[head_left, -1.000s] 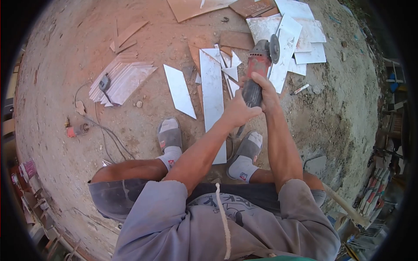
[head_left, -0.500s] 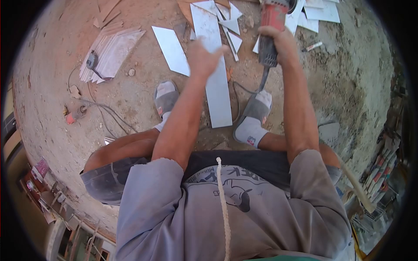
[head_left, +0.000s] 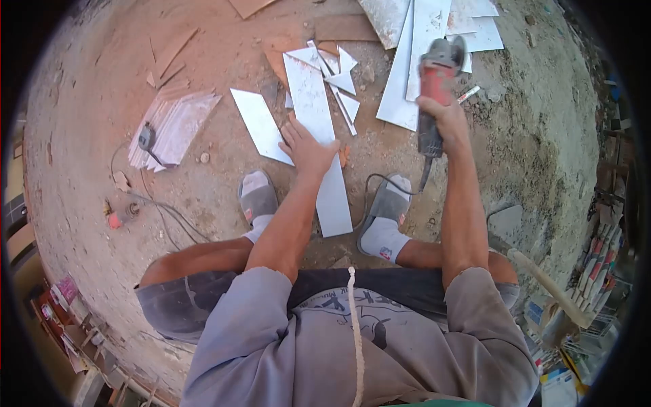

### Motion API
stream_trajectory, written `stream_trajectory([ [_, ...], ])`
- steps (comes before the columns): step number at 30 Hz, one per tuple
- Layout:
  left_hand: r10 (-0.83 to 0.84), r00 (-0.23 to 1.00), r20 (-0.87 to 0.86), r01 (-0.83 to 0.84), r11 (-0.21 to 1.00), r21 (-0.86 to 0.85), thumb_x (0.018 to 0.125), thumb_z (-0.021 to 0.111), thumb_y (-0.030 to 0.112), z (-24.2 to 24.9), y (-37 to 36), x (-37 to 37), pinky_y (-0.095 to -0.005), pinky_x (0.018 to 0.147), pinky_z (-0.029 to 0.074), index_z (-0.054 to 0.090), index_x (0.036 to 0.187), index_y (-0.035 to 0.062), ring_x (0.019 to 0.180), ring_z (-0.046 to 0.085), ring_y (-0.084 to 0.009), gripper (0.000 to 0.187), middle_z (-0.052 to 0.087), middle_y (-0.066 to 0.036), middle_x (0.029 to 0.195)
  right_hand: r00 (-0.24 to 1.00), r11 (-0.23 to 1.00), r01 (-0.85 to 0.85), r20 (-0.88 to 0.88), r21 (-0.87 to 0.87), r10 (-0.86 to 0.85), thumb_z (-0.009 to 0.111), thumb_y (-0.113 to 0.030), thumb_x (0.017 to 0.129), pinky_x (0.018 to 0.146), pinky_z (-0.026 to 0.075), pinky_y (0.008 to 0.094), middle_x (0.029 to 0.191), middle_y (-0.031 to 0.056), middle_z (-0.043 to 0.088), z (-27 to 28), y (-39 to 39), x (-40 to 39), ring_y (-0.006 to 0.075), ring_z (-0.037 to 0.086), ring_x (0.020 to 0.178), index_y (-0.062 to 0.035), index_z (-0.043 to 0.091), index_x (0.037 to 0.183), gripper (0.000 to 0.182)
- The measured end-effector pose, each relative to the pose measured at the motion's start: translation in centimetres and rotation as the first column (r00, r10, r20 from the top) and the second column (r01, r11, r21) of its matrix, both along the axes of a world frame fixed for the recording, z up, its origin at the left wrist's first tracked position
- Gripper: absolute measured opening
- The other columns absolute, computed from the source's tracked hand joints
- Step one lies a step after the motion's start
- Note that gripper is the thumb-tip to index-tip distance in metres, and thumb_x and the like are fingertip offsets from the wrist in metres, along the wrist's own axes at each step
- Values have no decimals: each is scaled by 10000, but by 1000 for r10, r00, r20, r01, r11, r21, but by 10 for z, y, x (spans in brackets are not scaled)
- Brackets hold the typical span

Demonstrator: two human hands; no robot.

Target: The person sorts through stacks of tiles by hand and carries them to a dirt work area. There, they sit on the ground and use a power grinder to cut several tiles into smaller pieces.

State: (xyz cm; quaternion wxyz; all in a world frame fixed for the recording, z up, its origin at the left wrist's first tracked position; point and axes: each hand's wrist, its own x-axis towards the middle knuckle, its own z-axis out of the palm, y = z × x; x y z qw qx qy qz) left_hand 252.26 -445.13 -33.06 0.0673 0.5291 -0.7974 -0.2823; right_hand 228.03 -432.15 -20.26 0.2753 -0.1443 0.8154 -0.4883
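A long white tile strip [head_left: 333, 197] lies on the ground between my feet, pointing away from me. My left hand [head_left: 306, 146] rests on it with fingers spread, fingertips over its left edge. My right hand [head_left: 445, 122] is wrapped round a red and grey angle grinder [head_left: 437, 81], held up to the right of the strip with its disc end pointing away. The grinder's cord runs down towards my right foot. A slanted white tile piece [head_left: 260, 125] lies just left of the strip. White triangular offcuts [head_left: 341, 81] lie at its far right side.
Larger white tiles [head_left: 397, 98] lie beyond the grinder, with a marker [head_left: 468, 94] nearby. At the left are a fanned stack of tiles [head_left: 180, 129] with a tape measure [head_left: 146, 138] on it, cables and a red tool [head_left: 114, 220]. A wooden handle [head_left: 549, 288] is at the right.
My left hand has come down onto the strip with its fingers spread. My right hand has shifted with the grinder, whose head now shows fully. The ground items appear lower as the view has shifted.
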Motion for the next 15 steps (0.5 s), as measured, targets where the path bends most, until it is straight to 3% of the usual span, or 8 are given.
stream_trajectory([
  [2, -6, 1000, 6, 6, 1000, 12, 626, 840, 375, 1, -1, -2, -639, 1145, 127, 73, 1520, -32, 1444, 147, -476, 1246, 234, -302, 1512, 991, 992, -129, -32, -11, 129, 783, -295, 711, 656, 480, 297, 882, 55, 632, -12, -8, 7, 138, 591, 723, 21, 602, 1089, 525],
  [3, -22, 1000, 23, 21, 1000, 15, 632, 830, 351, -3, 0, -3, -640, 1146, 124, 80, 1519, -28, 1448, 137, -478, 1222, 224, -295, 1521, 994, 994, -109, -17, 34, 109, 827, -327, 625, 637, 514, 320, 881, 118, 663, -28, -14, 6, 180, 645, 732, 41, 606, 1066, 615],
  [5, -34, 998, 44, 34, 999, 15, 638, 819, 327, 3, -1, -3, -642, 1148, 121, 87, 1517, -24, 1452, 127, -479, 1197, 214, -288, 1530, 989, 989, -146, 5, 24, 146, 827, -334, 610, 659, 518, 322, 890, 130, 664, -21, -32, 20, 192, 648, 745, 46, 604, 1064, 633],
  [7, -76, 997, 16, 75, 993, 94, 672, 766, 281, 19, -3, -7, -656, 1149, 81, 134, 1479, -102, 1470, 65, -479, 1094, 126, -312, 1559, 977, 977, -214, 12, 14, 214, 822, -364, 577, 741, 522, 344, 915, 170, 667, -38, -46, 25, 249, 653, 798, 53, 600, 1077, 688],
  [10, -87, 996, 31, 84, 992, 94, 666, 770, 268, 6, -2, -4, -664, 1142, 102, 159, 1473, -102, 1469, 59, -485, 1077, 105, -316, 1565, 960, 960, -280, 17, 18, 279, 813, -393, 570, 820, 517, 367, 978, 215, 675, -60, -65, 36, 314, 665, 885, 55, 600, 1114, 736],
  [15, -222, 973, 65, 215, 971, 101, 678, 791, 303, 24, -4, 0, -656, 1138, 137, 167, 1484, -92, 1459, 85, -489, 1094, 112, -327, 1560, 921, 916, -387, -10, 101, 390, 782, -402, 572, 890, 513, 399, 1081, 277, 661, -61, -102, 52, 383, 653, 1023, 53, 592, 1164, 770],
])
